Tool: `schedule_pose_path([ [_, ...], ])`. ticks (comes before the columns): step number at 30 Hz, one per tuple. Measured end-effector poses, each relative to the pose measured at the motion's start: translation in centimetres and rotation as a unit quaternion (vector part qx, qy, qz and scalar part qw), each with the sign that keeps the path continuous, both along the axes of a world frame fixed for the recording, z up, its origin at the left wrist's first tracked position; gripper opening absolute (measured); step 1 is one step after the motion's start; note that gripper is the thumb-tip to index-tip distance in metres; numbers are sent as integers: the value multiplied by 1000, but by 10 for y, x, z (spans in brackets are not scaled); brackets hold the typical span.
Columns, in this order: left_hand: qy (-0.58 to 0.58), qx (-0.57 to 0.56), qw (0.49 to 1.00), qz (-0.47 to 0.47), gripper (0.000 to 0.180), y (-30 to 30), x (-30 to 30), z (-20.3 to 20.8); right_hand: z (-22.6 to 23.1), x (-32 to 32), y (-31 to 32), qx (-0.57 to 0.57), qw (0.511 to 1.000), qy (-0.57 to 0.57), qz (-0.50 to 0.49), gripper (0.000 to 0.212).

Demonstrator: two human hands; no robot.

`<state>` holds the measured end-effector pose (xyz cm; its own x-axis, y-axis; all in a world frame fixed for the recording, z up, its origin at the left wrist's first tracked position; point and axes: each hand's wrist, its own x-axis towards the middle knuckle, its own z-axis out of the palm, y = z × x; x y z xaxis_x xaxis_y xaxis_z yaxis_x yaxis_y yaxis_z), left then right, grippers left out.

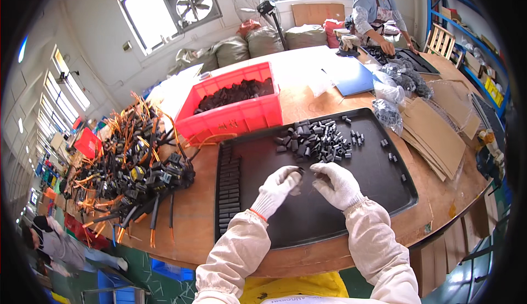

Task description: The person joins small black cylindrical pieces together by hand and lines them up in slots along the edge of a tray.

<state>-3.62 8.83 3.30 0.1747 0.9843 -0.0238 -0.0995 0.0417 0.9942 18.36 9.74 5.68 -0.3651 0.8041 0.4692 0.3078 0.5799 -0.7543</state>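
You've got both white-gloved hands, left hand (279,184) and right hand (336,182), pinched shut on one small black plastic piece (301,170), held over the black tray (384,177) so drops stay contained.

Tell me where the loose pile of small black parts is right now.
In the head view, the pile of black parts lies at the far side of the black tray, beyond both gloved hands and right of the red bin.

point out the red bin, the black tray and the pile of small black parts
red bin (233,118), head view, front wall
black tray (357,205), head view, bare floor right of the hands
pile of small black parts (315,138), head view, middle of heap
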Motion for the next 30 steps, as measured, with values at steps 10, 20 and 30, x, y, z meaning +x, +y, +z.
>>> schedule_pose_path([
  [10, 676, 252, 648, 243, 17, 82, -138, 6, -5, 3, 4, 50, 997, -64, -15, 36],
  [20, 761, 222, 601, 108, 37, 93, -164, 8, -14, 5, 9, 73, 994, -80, 1, 32],
  [30, 734, 191, 652, 10, 39, 70, -162, 25, -15, 5, 9, 64, 993, -100, -3, 31],
])
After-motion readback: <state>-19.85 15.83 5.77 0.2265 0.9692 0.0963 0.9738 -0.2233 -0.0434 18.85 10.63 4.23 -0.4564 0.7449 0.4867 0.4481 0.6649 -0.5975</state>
